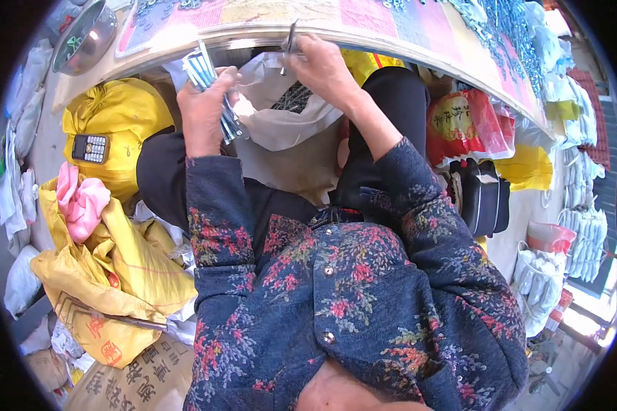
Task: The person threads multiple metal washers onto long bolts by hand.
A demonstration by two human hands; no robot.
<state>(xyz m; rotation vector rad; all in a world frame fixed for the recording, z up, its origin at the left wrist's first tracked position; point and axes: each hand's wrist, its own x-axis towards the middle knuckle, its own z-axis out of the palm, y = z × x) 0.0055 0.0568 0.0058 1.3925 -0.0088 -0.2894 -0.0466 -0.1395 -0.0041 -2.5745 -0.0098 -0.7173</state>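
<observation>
My left hand [204, 113] is closed around a bundle of long, thin silvery metal bolts [200, 70], their ends sticking out above and below the fingers. In my right hand [320, 67], thumb and fingers pinch a single dark metal bolt [292, 42], held roughly upright at the table's edge. Between and below the two hands, an open white sack [281, 130] holds many loose dark metal pieces [295, 98] like bolts. Blur hides the fine detail of what each hand grips.
Ahead, a table [206, 31] carries heaps of small bluish metal parts [490, 34]; a steel bowl [86, 41] sits at its left. A yellow bundle [116, 103] with a keypad phone [90, 148] lies left, yellow sacks [127, 253] nearer. At right are a red bag [459, 123] and a black bag [483, 195].
</observation>
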